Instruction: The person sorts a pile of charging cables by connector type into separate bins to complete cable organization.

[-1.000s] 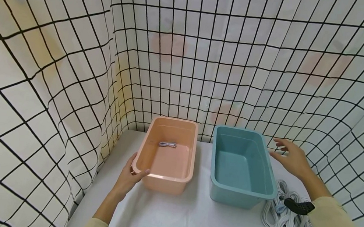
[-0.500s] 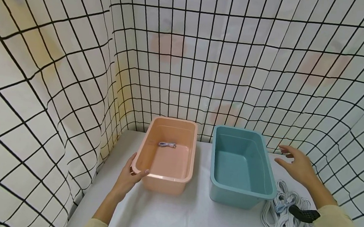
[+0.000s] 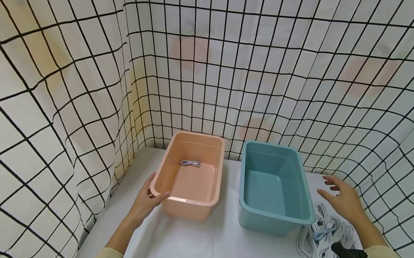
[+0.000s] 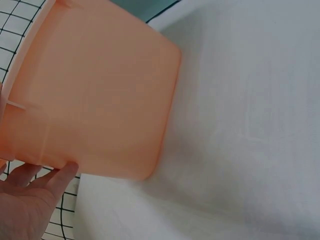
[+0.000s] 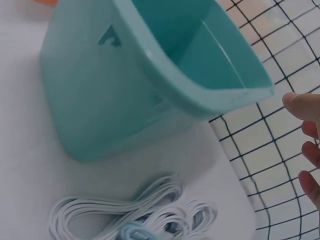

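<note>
My left hand [image 3: 143,203] holds the near left corner of the peach plastic bin [image 3: 192,210], its thumb over the rim and the fingers along the outer side. Inside that bin lies a small bundled white cable [image 3: 190,163]. To the right stands a teal bin [image 3: 276,224], with nothing in it. My right hand [image 3: 342,198] hovers in the air to the right of the teal bin, fingers loosely bent and holding nothing. In the right wrist view its thumb and fingertips show apart from the teal rim [image 5: 200,102]. Coiled white cables [image 3: 326,255] lie below the right hand, partly hidden by the forearm.
A white cloth covers the table [image 3: 212,255]. Black wire grid [image 3: 232,68] with white sheeting behind it encloses the back and both sides, close behind the bins. Black straps sit on both wrists.
My right hand has moved right and toward me, away from the teal bin's rim. The left hand stays on the peach bin, and both bins keep their places.
</note>
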Demonstrator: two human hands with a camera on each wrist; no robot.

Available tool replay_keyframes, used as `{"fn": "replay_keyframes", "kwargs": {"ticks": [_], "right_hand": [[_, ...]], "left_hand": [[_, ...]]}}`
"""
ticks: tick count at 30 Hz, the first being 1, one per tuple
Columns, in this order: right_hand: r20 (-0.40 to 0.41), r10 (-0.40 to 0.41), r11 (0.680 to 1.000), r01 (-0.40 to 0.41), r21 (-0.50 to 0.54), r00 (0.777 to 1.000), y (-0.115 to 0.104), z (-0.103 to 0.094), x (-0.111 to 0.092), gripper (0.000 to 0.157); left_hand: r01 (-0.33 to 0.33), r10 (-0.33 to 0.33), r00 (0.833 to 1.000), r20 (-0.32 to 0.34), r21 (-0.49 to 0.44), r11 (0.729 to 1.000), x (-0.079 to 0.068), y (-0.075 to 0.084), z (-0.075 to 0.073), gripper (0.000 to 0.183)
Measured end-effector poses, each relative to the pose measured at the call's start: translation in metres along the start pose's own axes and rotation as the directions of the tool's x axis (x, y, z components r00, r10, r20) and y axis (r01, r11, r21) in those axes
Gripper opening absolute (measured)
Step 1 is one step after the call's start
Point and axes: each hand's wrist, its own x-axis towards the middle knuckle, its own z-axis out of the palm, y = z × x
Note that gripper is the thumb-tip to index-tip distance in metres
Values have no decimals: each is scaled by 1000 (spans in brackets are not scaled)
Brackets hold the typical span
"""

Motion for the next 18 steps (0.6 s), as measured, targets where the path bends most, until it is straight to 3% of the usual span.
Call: {"fn": "replay_keyframes", "kwargs": {"ticks": [13,18], "right_hand": [[29,77,997,-77,-18,997,29,16,-36,56],[73,144,989,-143,-23,987,38,26,-52,57]], "left_hand": [[-12,12,1000,13,-14,1000,-7,11,-2,97],[-6,6,1000,11,0,1000,-7,11,-2,98]]}}
